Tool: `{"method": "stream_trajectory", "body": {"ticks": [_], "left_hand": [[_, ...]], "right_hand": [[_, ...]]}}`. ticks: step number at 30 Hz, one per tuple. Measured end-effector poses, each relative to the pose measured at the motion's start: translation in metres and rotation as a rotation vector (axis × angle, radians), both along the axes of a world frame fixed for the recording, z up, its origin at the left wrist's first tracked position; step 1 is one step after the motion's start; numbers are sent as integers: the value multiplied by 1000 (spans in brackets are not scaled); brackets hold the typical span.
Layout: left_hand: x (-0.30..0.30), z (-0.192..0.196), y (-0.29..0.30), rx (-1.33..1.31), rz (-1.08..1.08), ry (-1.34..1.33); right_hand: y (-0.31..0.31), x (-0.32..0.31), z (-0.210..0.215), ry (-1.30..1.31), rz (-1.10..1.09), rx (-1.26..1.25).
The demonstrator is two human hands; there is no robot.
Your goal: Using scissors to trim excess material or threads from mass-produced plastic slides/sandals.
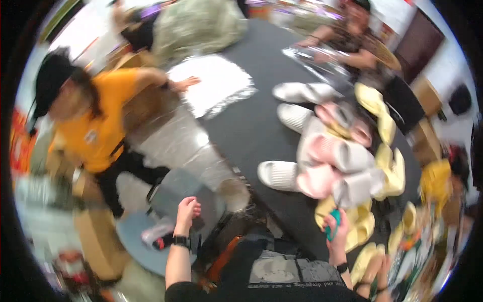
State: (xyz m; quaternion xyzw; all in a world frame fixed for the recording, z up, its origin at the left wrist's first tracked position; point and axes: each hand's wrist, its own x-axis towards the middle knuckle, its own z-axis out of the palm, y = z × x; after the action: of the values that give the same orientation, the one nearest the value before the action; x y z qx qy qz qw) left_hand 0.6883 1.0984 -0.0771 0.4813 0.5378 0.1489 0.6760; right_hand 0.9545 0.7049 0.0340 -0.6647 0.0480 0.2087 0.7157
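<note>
Presently, I see my right hand (pixel 340 235) gripping a green object (pixel 331 225) near yellow slippers (pixel 362 232); whether my curled left hand (pixel 187 210) holds something, I cannot tell.

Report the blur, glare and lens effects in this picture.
Head view: the co-worker in yellow is smeared; the white stack looks washed out; glare spots the floor; the leftmost slipper shows its ribbing; black corners surround the fisheye circle.

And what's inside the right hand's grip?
The right hand holds a small teal-green object. The fingers cover part of it, so its full shape can't be seen. Pale yellow slippers lie beyond, partly hidden by the hand.
</note>
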Motion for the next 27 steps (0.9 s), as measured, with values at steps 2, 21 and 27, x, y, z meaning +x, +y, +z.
{"method": "stream_trajectory", "body": {"ticks": [2,21,27], "left_hand": [[60,1,-13,14,-245,14],[354,116,-231,1476,-1245,-487],[375,104,-227,1598,-1295,-405]], "right_hand": [[-1,-1,5,-34,-75,-14],[-74,-8,10,-126,-96,-9],[-93,0,8,-46,-80,51]]}}
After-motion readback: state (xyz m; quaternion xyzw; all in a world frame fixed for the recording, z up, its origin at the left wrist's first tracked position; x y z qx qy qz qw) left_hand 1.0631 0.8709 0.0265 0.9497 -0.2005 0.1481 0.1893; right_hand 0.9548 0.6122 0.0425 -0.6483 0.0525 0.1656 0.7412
